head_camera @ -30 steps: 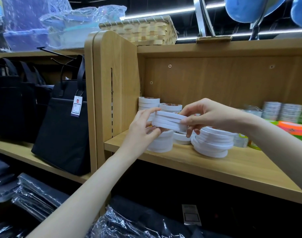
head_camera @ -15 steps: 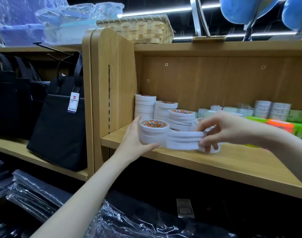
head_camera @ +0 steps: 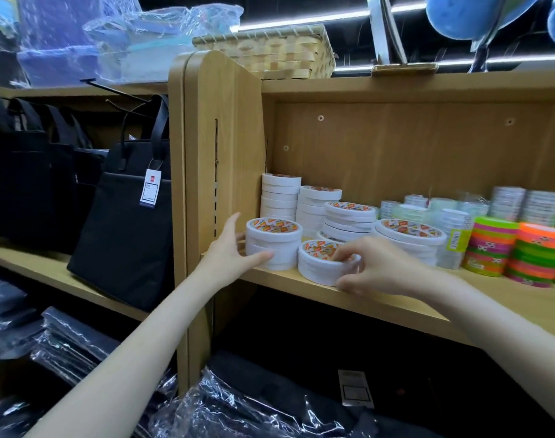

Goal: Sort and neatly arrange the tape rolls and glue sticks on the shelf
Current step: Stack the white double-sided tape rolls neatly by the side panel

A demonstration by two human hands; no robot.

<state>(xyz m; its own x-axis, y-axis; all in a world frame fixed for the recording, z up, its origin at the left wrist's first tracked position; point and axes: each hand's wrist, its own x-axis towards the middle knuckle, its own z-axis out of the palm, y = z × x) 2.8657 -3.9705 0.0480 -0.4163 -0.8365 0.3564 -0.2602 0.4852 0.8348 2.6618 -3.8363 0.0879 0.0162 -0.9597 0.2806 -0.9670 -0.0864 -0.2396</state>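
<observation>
We stood at a wooden shelf (head_camera: pixel 396 305) of stationery, both bare hands on short stacks of white tape rolls at its front left corner. Our left hand (head_camera: pixel 230 251) cupped the left stack (head_camera: pixel 273 245), thumb pressed to its lower front and fingers curled round the far side by the upright side panel (head_camera: pixel 225 147). Our right hand (head_camera: pixel 383 267) gripped the low front stack (head_camera: pixel 322 263), fingertips (head_camera: pixel 339 256) hooked over its rim into the printed orange core and the thumb against its outer wall near the shelf edge.

Half a second earlier that right hand had carried those rolls in the air ahead of the shelf edge; here they sat flat on the board just beside the left stack. A second earlier both hands had held the rolls up in front of the taller piles. The left hand had stayed on its stack since the half-second mark.

Behind the two front stacks stood taller white piles (head_camera: pixel 281 197) against the side panel and back wall, stepping down to the right, and a wider white stack (head_camera: pixel 410 240) sat just right of our right hand. Further right were clear tape rolls (head_camera: pixel 453 213), then neon orange, pink and green rolls (head_camera: pixel 519 251); what lay at the far right edge was cut off, possibly more green packaging. Black tote bags (head_camera: pixel 124 222), one with a price tag (head_camera: pixel 150 188), hung on the neighbouring shelf at left, and a woven basket (head_camera: pixel 270 49) sat on top.
</observation>
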